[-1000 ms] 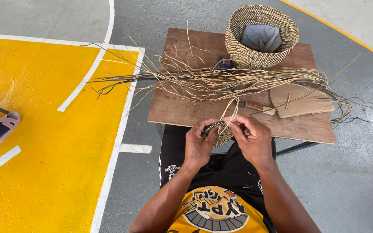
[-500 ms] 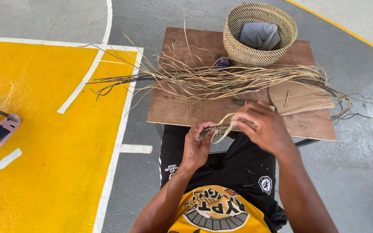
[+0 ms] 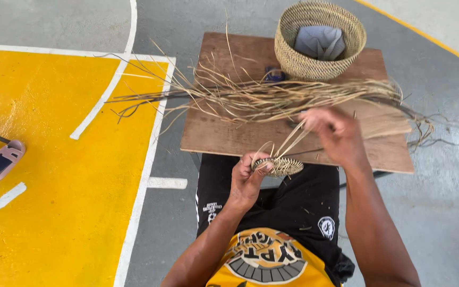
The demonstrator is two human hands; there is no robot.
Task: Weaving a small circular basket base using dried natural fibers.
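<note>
The left hand (image 3: pixel 248 178) pinches a small round woven straw disc (image 3: pixel 282 166) just off the near edge of the brown wooden board (image 3: pixel 229 135). Above that board, the blurred right hand (image 3: pixel 336 133) has fingers closed on pale straw strands (image 3: pixel 288 143) rising from the disc.

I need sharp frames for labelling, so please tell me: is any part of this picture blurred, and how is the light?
Head view: the right hand is smeared by motion blur; the left hand and the small round woven straw disc it holds are sharper. The light is soft and even, with no glare and only faint shadows on the brown wooden board.
</note>
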